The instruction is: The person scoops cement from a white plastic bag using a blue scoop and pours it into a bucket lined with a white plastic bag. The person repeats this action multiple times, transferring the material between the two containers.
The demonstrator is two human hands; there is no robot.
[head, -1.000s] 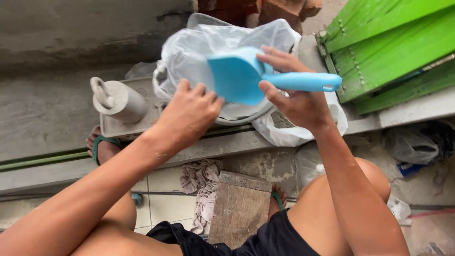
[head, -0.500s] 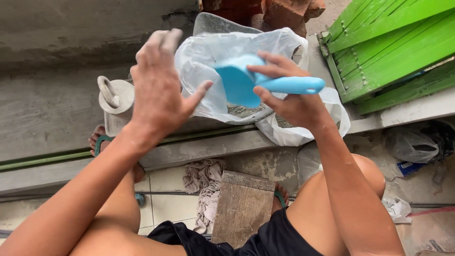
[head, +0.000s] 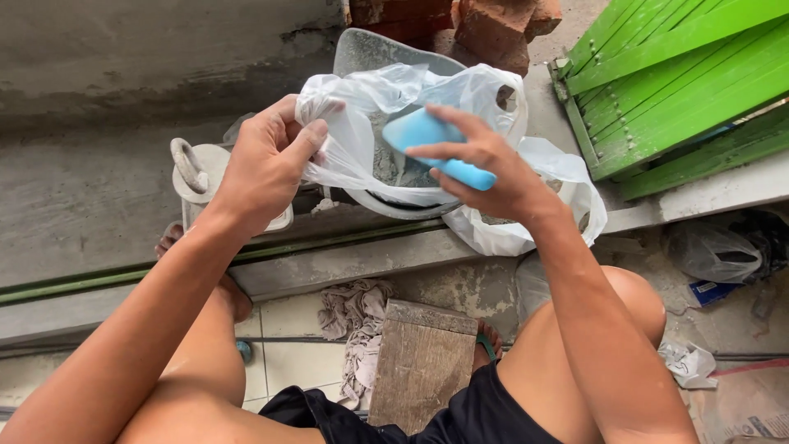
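Left hand [head: 267,168] grips translucent white bag [head: 362,140] rim; right hand [head: 485,168] holds light-blue scoop [head: 427,136] inside.

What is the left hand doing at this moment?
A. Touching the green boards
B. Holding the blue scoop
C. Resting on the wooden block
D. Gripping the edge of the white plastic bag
D: the left hand pinches the rim of the plastic bag, while the right hand holds the blue scoop inside it.
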